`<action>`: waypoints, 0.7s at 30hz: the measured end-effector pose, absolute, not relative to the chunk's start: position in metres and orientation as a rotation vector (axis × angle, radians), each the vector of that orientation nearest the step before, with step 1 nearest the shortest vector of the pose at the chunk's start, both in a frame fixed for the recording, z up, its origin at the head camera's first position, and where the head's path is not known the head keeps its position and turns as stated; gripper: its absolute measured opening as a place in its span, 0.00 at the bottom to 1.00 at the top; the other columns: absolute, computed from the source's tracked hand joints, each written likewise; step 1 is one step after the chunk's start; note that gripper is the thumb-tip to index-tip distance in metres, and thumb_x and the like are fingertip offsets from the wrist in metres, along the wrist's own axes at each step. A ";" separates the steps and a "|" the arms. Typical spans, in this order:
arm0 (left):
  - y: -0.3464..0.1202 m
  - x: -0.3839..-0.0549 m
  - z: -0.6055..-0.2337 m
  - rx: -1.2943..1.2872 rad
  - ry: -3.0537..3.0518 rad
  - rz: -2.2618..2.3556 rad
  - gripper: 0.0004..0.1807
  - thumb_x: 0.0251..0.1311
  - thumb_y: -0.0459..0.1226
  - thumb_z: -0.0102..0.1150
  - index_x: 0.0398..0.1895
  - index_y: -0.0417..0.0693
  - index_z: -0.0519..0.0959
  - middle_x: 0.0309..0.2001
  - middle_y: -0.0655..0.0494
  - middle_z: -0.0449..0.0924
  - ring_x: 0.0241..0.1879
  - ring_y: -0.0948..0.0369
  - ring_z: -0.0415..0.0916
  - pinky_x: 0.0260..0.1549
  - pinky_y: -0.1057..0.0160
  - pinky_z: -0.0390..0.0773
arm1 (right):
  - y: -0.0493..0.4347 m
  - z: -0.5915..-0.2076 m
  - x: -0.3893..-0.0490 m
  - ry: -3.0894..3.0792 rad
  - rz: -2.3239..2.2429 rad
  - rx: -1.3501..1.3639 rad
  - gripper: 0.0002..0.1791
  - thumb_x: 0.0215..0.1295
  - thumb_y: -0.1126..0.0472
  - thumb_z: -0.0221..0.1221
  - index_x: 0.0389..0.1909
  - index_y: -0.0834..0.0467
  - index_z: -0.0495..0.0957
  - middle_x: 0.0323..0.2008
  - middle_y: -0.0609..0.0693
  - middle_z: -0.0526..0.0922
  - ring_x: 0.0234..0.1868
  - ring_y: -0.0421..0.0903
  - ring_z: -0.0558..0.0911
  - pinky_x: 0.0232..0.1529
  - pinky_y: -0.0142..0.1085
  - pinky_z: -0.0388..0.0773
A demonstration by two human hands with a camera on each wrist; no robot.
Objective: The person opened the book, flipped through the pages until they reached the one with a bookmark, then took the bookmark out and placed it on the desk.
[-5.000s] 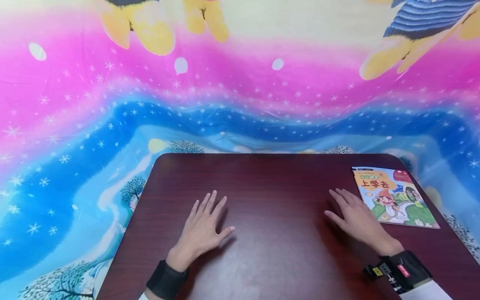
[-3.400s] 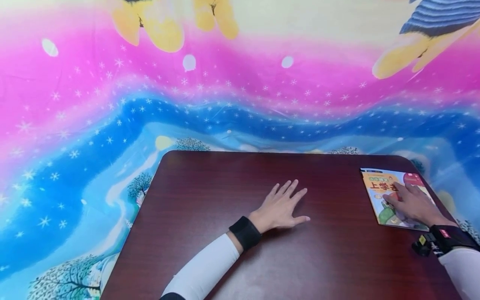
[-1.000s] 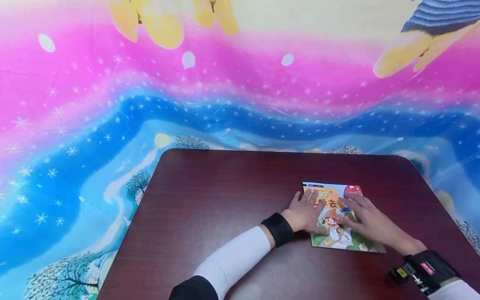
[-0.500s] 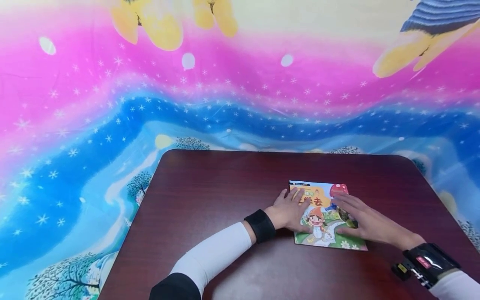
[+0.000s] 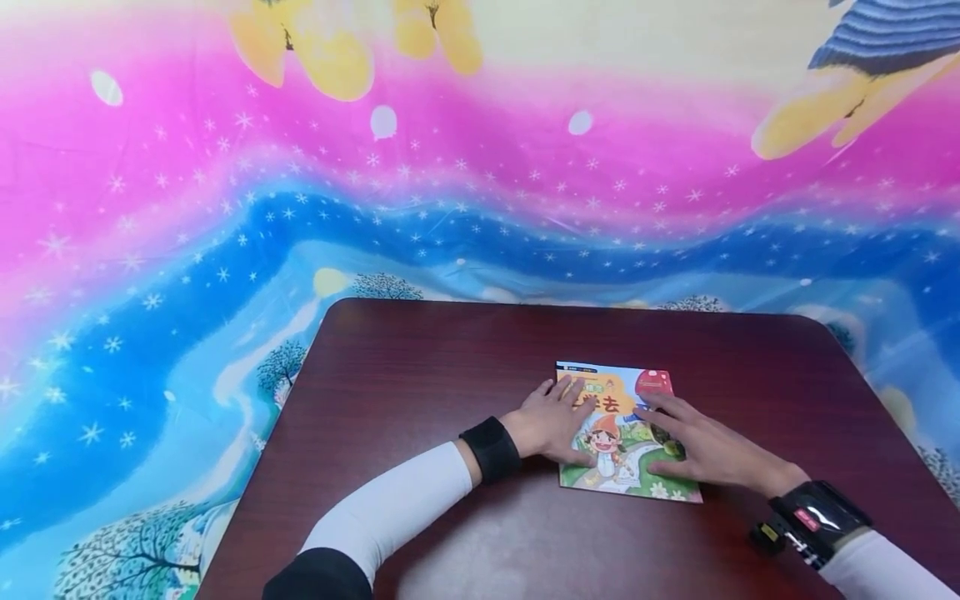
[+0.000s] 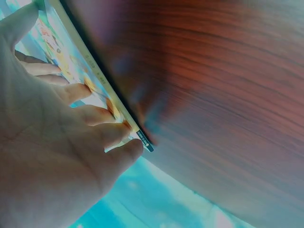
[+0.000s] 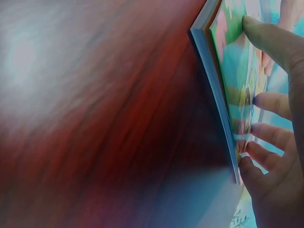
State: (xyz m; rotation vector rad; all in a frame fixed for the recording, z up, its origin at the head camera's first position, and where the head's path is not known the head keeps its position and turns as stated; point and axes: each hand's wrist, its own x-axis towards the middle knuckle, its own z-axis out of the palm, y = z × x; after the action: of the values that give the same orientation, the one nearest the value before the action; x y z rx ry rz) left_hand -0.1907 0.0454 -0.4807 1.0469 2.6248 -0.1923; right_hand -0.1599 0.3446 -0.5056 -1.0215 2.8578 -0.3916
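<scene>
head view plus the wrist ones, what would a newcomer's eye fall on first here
Probably the pink-and-blue snowflake backdrop, which fills the head view behind the dark table. Next comes the book with its bright cartoon cover, lying flat, right of the picture's middle. The left hand and right hand touch its cover from either side.

Book [image 5: 619,442]: on the surface [image 5: 420,367], my one o'clock
My left hand [image 5: 551,425]: book's nine o'clock
My right hand [image 5: 712,450]: book's three o'clock
Backdrop [image 5: 480,183]: behind, twelve o'clock
</scene>
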 end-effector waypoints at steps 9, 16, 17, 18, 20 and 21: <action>0.019 -0.193 -0.485 1.060 2.644 -0.171 0.56 0.64 0.77 0.48 0.88 0.60 0.49 0.87 0.50 0.41 0.86 0.52 0.39 0.81 0.55 0.52 | 0.321 -0.506 -0.171 2.823 -0.392 -1.005 0.49 0.65 0.29 0.66 0.78 0.54 0.70 0.81 0.59 0.60 0.76 0.62 0.65 0.64 0.62 0.77; 0.000 -0.193 -0.487 1.039 2.635 -0.175 0.57 0.64 0.77 0.46 0.88 0.59 0.47 0.88 0.50 0.38 0.86 0.51 0.37 0.81 0.55 0.53 | 0.302 -0.504 -0.174 2.801 -0.385 -1.015 0.49 0.65 0.28 0.65 0.78 0.54 0.70 0.81 0.59 0.60 0.77 0.63 0.65 0.65 0.61 0.76; -0.003 -0.193 -0.487 1.039 2.636 -0.172 0.57 0.64 0.77 0.46 0.88 0.59 0.47 0.88 0.50 0.38 0.86 0.51 0.37 0.81 0.55 0.53 | 0.299 -0.504 -0.174 2.798 -0.387 -1.021 0.49 0.65 0.29 0.66 0.78 0.55 0.70 0.81 0.60 0.60 0.77 0.63 0.65 0.65 0.61 0.77; -0.006 -0.193 -0.488 1.043 2.638 -0.168 0.57 0.64 0.78 0.46 0.88 0.59 0.47 0.88 0.50 0.38 0.86 0.51 0.37 0.81 0.54 0.52 | 0.296 -0.503 -0.174 2.798 -0.383 -1.027 0.49 0.65 0.29 0.65 0.78 0.55 0.70 0.81 0.60 0.61 0.76 0.63 0.65 0.64 0.61 0.77; -0.012 -0.193 -0.489 1.047 2.638 -0.156 0.57 0.64 0.78 0.45 0.88 0.59 0.47 0.88 0.50 0.38 0.86 0.51 0.37 0.81 0.54 0.52 | 0.292 -0.503 -0.175 2.801 -0.381 -1.032 0.49 0.65 0.29 0.66 0.78 0.54 0.70 0.81 0.59 0.61 0.76 0.62 0.66 0.64 0.60 0.78; -0.015 -0.193 -0.489 1.052 2.639 -0.146 0.57 0.64 0.77 0.45 0.88 0.59 0.47 0.88 0.50 0.38 0.86 0.51 0.37 0.81 0.53 0.51 | 0.290 -0.504 -0.175 2.800 -0.385 -1.034 0.49 0.65 0.29 0.66 0.78 0.54 0.70 0.81 0.59 0.61 0.76 0.62 0.66 0.64 0.60 0.78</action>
State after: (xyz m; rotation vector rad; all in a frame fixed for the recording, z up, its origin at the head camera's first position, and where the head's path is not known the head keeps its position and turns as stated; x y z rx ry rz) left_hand -0.1928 -0.0152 -0.4893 1.0519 2.6389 -0.1462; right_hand -0.1750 0.2895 -0.5037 -1.0335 2.8005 -0.3853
